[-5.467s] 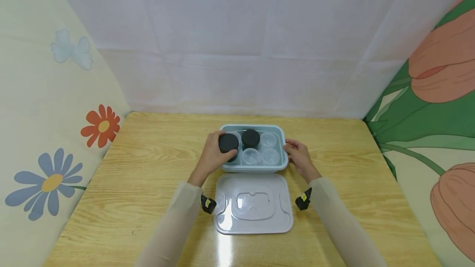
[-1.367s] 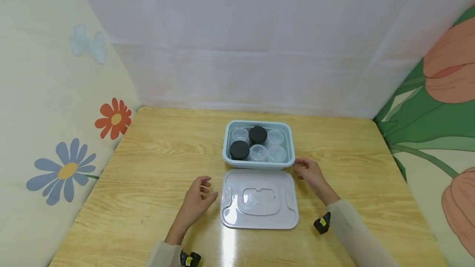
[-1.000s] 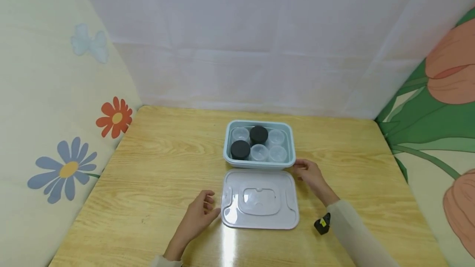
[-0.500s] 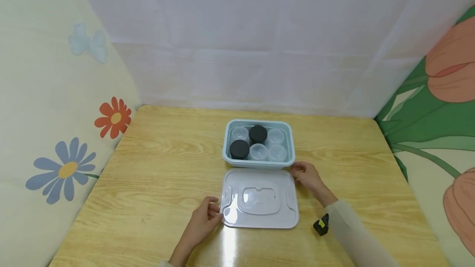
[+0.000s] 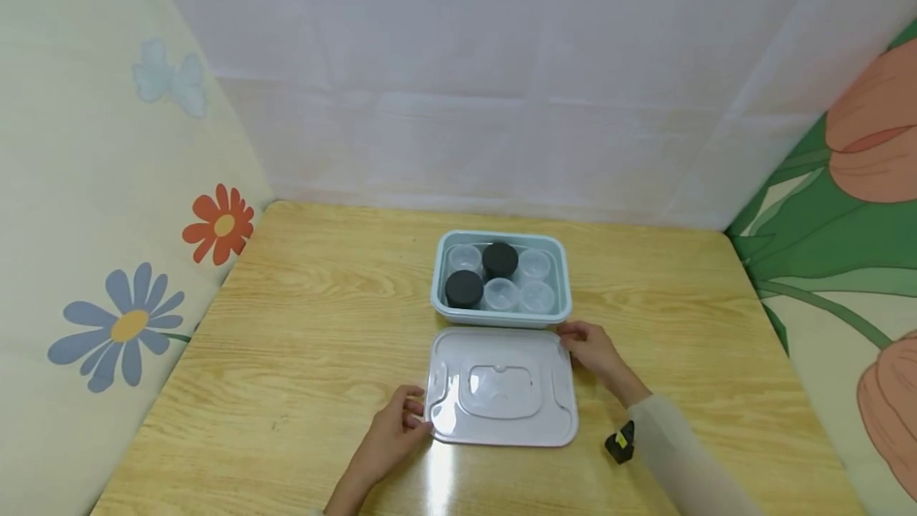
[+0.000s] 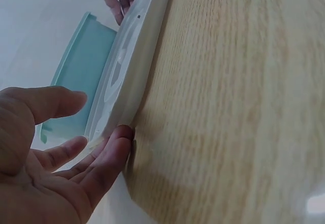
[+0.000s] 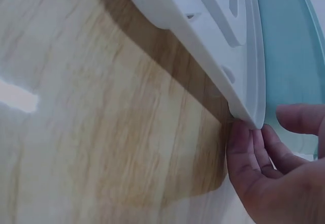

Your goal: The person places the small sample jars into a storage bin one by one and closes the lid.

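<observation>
A pale grey plastic lid (image 5: 500,392) lies right in front of a light blue plastic box (image 5: 501,321). My left hand (image 5: 390,432) is at the lid's near left corner. In the left wrist view its fingertips (image 6: 122,135) touch the lid's edge low down, with the thumb held apart. At the far right corner of the lid is my right hand (image 5: 593,350). Its fingertips (image 7: 241,135) meet that corner in the right wrist view, its thumb also apart. Inside the box stand two black-topped jars, one front left (image 5: 464,289) and one back middle (image 5: 500,260), among several clear cups (image 5: 501,295).
Box and lid are on a wood-grain table (image 5: 308,325). Behind it hangs a white cloth (image 5: 458,134). Flower-printed sheets (image 5: 129,325) flank the table on both sides. A black wrist camera (image 5: 620,443) sits by the right sleeve.
My left hand has let go of the front left black-topped jar in the box and come down to the lid's left edge. My right hand has slid from the box's side to the lid's corner.
</observation>
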A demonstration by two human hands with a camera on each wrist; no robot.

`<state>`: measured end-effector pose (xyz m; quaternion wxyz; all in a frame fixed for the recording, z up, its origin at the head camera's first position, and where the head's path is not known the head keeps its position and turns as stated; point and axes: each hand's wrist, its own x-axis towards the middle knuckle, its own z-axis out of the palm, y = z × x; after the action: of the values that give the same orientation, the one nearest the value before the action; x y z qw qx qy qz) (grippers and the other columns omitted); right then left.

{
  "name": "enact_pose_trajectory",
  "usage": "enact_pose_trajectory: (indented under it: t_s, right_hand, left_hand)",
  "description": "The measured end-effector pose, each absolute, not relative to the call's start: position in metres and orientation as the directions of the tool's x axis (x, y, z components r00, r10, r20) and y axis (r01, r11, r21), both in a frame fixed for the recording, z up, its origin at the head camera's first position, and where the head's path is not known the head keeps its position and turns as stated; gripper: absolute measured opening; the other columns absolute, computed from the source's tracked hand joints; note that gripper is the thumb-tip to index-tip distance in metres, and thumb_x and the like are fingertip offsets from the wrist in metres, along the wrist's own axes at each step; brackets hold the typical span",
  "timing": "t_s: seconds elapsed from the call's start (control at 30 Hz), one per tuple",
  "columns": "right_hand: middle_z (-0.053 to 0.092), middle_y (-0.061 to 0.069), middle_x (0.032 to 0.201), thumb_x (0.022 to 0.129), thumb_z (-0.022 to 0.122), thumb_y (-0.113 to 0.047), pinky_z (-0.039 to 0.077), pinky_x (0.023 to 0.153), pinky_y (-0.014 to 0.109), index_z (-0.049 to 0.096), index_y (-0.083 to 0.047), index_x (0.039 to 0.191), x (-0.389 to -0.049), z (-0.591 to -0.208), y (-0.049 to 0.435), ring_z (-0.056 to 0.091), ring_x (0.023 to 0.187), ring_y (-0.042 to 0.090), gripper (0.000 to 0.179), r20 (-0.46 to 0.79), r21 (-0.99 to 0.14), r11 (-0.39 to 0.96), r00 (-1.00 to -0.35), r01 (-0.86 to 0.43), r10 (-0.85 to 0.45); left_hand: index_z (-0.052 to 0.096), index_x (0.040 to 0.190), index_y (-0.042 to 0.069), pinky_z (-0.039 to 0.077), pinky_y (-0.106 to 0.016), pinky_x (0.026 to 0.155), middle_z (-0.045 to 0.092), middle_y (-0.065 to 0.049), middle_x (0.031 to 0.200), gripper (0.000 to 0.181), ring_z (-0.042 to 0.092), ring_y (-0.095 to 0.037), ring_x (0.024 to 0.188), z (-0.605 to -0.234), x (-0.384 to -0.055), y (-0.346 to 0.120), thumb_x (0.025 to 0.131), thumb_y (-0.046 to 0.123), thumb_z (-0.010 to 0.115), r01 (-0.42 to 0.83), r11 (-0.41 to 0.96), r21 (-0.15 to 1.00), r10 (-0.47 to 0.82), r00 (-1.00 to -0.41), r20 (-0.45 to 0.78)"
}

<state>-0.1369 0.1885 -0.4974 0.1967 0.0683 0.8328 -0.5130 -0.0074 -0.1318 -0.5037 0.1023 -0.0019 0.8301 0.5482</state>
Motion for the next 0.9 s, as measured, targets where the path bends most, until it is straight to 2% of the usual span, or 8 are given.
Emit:
enact_pose_trajectory:
  t_s: [0.23, 0.47, 0.73, 0.9]
  right_hand:
    - [0.063, 0.019, 0.102, 0.091, 0.054, -0.004, 0.05, 0.066, 0.025, 0.057, 0.011, 0.118, -0.131, -0.5, 0.188, 0.057, 0.081, 0.014, 0.031, -0.394, -0.841, 0.437, -0.914, 0.317, -0.094]
    - [0.063, 0.019, 0.102, 0.09, 0.054, -0.002, 0.05, 0.068, 0.025, 0.057, 0.011, 0.118, -0.126, -0.498, 0.186, 0.058, 0.081, 0.013, 0.03, -0.38, -0.851, 0.428, -0.919, 0.303, -0.105]
    - [0.064, 0.021, 0.105, 0.084, 0.052, 0.007, 0.051, 0.072, 0.025, 0.056, 0.012, 0.12, -0.119, -0.492, 0.186, 0.059, 0.086, 0.015, 0.036, -0.353, -0.874, 0.404, -0.924, 0.27, -0.146]
    - [0.064, 0.021, 0.105, 0.086, 0.051, 0.007, 0.053, 0.072, 0.025, 0.056, 0.012, 0.121, -0.116, -0.488, 0.187, 0.059, 0.086, 0.014, 0.035, -0.322, -0.896, 0.372, -0.931, 0.242, -0.17]
  left_hand:
    - [0.05, 0.117, -0.007, 0.053, -0.02, 0.067, 0.063, -0.02, 0.1, 0.045, 0.064, -0.015, 0.077, -0.503, -0.002, -0.134, 0.076, -0.003, 0.069, -0.125, 0.38, 0.916, 0.106, -0.979, -0.177]
    - [0.052, 0.114, -0.005, 0.053, -0.021, 0.067, 0.062, -0.019, 0.1, 0.042, 0.063, -0.01, 0.075, -0.501, 0.003, -0.136, 0.076, -0.005, 0.07, -0.151, 0.334, 0.93, 0.076, -0.98, -0.186]
    - [0.058, 0.112, -0.004, 0.054, -0.02, 0.067, 0.063, -0.016, 0.099, 0.042, 0.061, -0.006, 0.073, -0.498, 0.007, -0.14, 0.073, -0.011, 0.07, -0.178, 0.302, 0.937, 0.023, -0.981, -0.194]
    - [0.058, 0.115, -0.006, 0.054, -0.02, 0.068, 0.063, -0.019, 0.103, 0.044, 0.06, -0.003, 0.074, -0.494, 0.009, -0.145, 0.073, -0.012, 0.07, -0.205, 0.248, 0.947, 0.03, -0.975, -0.218]
